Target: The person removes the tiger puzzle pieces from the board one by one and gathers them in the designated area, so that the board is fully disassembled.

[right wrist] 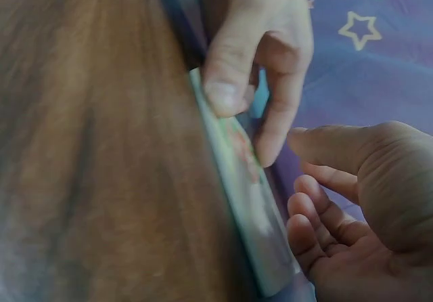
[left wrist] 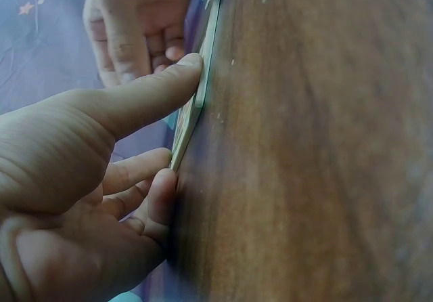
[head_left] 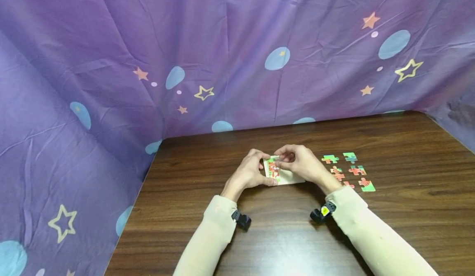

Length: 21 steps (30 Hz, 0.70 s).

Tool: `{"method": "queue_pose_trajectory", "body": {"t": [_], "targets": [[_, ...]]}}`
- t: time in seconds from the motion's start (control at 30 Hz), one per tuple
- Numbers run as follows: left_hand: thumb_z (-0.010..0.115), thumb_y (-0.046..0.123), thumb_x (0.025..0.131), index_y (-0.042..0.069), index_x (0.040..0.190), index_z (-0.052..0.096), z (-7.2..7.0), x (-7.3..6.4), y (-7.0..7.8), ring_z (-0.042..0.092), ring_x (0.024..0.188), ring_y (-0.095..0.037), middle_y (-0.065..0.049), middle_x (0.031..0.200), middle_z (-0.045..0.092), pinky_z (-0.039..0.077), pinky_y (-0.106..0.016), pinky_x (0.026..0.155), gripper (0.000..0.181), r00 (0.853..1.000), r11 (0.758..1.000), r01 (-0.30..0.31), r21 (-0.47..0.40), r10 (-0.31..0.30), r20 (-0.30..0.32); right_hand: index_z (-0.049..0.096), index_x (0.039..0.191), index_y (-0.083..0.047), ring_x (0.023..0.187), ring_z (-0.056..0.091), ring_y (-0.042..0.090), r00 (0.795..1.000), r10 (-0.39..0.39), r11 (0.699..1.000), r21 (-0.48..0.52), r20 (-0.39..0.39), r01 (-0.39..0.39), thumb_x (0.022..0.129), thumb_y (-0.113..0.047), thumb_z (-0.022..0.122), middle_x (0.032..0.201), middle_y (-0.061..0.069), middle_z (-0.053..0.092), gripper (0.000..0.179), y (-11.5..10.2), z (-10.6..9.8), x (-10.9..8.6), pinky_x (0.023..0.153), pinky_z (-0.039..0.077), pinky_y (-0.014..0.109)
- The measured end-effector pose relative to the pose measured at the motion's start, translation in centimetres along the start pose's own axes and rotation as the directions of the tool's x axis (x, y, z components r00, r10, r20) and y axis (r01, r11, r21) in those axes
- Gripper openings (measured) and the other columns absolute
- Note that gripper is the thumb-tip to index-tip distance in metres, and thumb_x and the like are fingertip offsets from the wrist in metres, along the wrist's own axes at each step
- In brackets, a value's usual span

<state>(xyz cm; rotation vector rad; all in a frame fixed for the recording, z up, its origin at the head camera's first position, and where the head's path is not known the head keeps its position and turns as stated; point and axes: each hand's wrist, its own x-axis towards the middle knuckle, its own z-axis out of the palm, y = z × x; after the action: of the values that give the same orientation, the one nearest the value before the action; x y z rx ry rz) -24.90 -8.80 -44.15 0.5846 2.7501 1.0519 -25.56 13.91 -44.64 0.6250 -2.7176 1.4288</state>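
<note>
A small white puzzle tray lies on the table, its left part filled with red and green picture pieces. My left hand grips the tray's left end, the thumb along the near edge and the fingers at the far edge. In the left wrist view the thumb rests on the tray's edge. Over the tray's middle is my right hand, thumb and fingers loosely bent above the pieces. From the right wrist view, nothing shows between its thumb and fingers.
Several loose puzzle pieces in green, red and blue lie right of the tray, some close beside the right wrist. The brown wooden table ends at a purple cloth with stars, behind and at the left.
</note>
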Motion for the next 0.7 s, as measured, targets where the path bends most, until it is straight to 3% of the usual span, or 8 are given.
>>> {"method": "queue_pose_trajectory", "body": {"t": [0.2, 0.27, 0.47, 0.6, 0.7], "targets": [[0.106, 0.026, 0.077, 0.004, 0.148, 0.066, 0.0, 0.1, -0.3, 0.057, 0.103, -0.015, -0.005, 0.140, 0.057, 0.052, -0.027, 0.088, 0.084, 1.000, 1.000, -0.004, 0.008, 0.004, -0.005, 0.080, 0.119, -0.003, 0.089, 0.067, 0.018, 1.000, 0.000, 0.998, -0.068, 0.002, 0.000, 0.094, -0.010, 0.088, 0.101, 0.006, 0.078, 0.026, 0.6, 0.6, 0.0, 0.082, 0.054, 0.032], [0.105, 0.024, 0.078, 0.002, 0.149, 0.065, -0.6, -0.3, 0.7, 0.058, 0.105, -0.015, -0.006, 0.143, 0.056, 0.052, -0.027, 0.091, 0.085, 1.000, 1.000, 0.014, -0.010, -0.014, 0.012, 0.081, 0.117, -0.004, 0.089, 0.067, 0.019, 1.000, -0.012, 0.996, -0.091, -0.009, 0.011, 0.093, -0.011, 0.088, 0.101, 0.007, 0.078, 0.026, 0.7, 0.7, 0.0, 0.082, 0.053, 0.034], [0.105, 0.028, 0.078, 0.004, 0.147, 0.067, 0.2, 0.6, -0.5, 0.057, 0.102, -0.014, -0.004, 0.140, 0.057, 0.051, -0.027, 0.087, 0.083, 1.000, 0.999, -0.006, 0.041, 0.007, -0.011, 0.082, 0.116, -0.006, 0.090, 0.065, 0.020, 0.999, -0.017, 0.988, -0.155, -0.036, 0.011, 0.091, -0.012, 0.090, 0.105, 0.010, 0.074, 0.027, 0.8, 0.8, 0.1, 0.082, 0.051, 0.035], [0.106, 0.029, 0.077, 0.005, 0.148, 0.066, -0.2, 0.2, -0.2, 0.057, 0.103, -0.013, -0.004, 0.142, 0.056, 0.051, -0.026, 0.088, 0.086, 1.000, 1.000, -0.003, 0.021, 0.002, 0.005, 0.082, 0.116, -0.007, 0.089, 0.063, 0.021, 0.999, -0.006, 0.984, -0.176, -0.035, -0.001, 0.091, -0.013, 0.091, 0.105, 0.010, 0.072, 0.028, 0.8, 1.0, 0.0, 0.081, 0.051, 0.037], [0.106, 0.032, 0.076, 0.007, 0.149, 0.067, 0.2, 0.5, -0.9, 0.058, 0.103, -0.012, -0.002, 0.142, 0.057, 0.051, -0.026, 0.087, 0.086, 1.000, 1.000, -0.010, 0.020, 0.010, 0.003, 0.083, 0.115, -0.007, 0.089, 0.063, 0.021, 0.999, -0.007, 0.983, -0.186, -0.033, 0.001, 0.090, -0.014, 0.092, 0.103, 0.010, 0.071, 0.027, 0.8, 1.1, 0.0, 0.080, 0.050, 0.037]]}}
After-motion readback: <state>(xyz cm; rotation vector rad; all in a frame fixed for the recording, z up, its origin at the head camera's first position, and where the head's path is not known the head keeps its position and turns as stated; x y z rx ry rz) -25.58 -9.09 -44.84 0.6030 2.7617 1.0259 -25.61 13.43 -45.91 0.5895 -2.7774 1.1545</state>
